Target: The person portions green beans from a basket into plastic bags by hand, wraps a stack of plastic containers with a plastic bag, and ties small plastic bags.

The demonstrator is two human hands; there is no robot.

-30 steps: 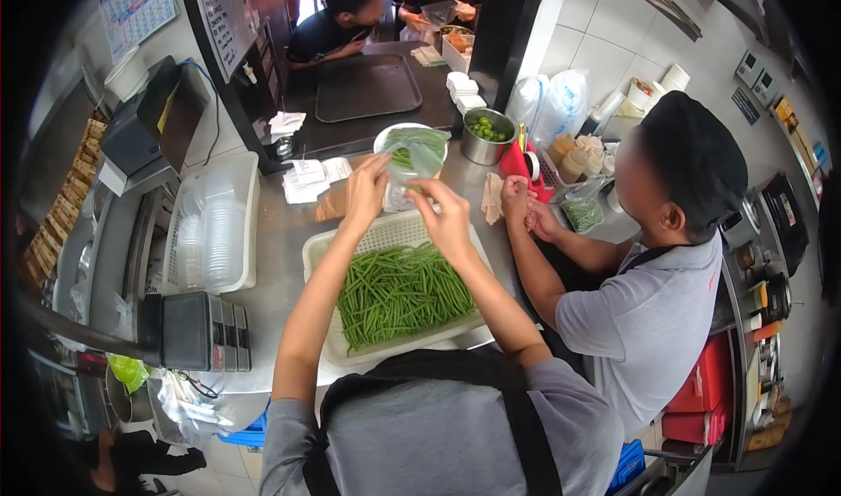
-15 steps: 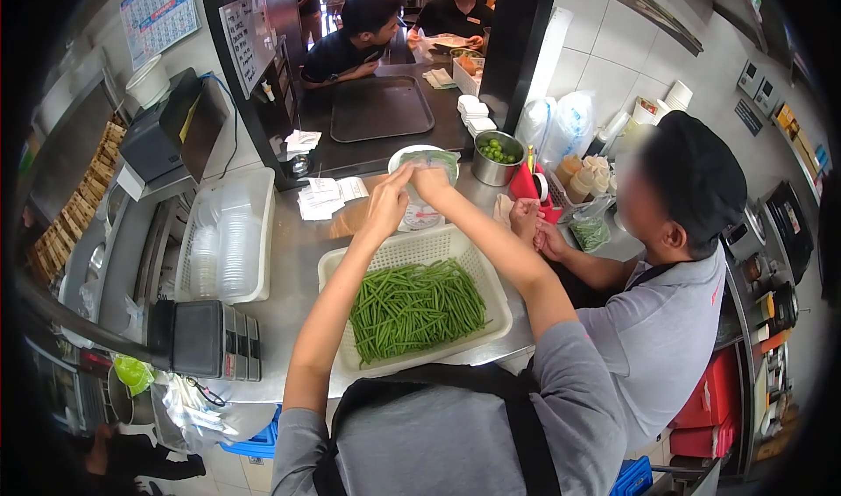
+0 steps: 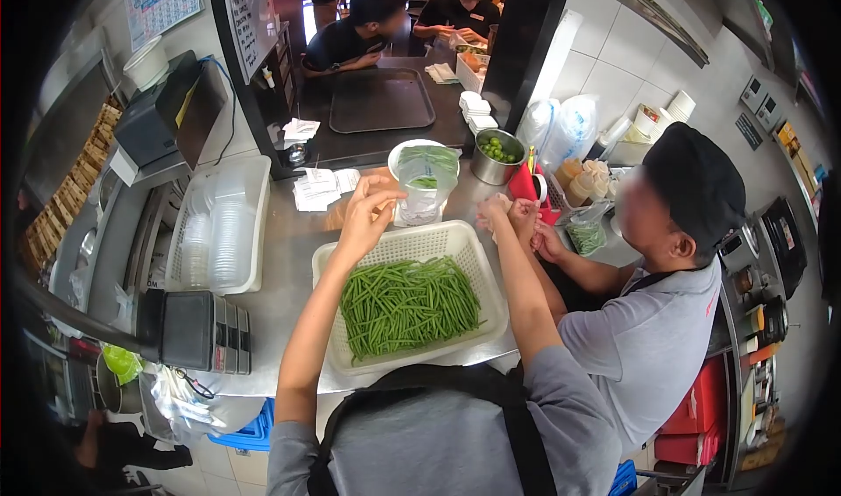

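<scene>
A clear plastic bag of cut green beans rests on the round white pan of a scale. Just left of the bag is my left hand, fingers apart and holding nothing. My right hand is at the right, close to a co-worker's hands; its fingers are partly hidden and small. Below both forearms, a white perforated basket holds a heap of cut green beans.
A metal pot of green limes stands behind my right hand. At left is a white bin with clear plastic containers. Paper slips lie near the ledge, which carries a black tray. A co-worker stands close on my right.
Both hands have come off the bag, which now sits open to view on the scale. The right hand moved right toward the co-worker's hands; the left moved slightly down and left.
</scene>
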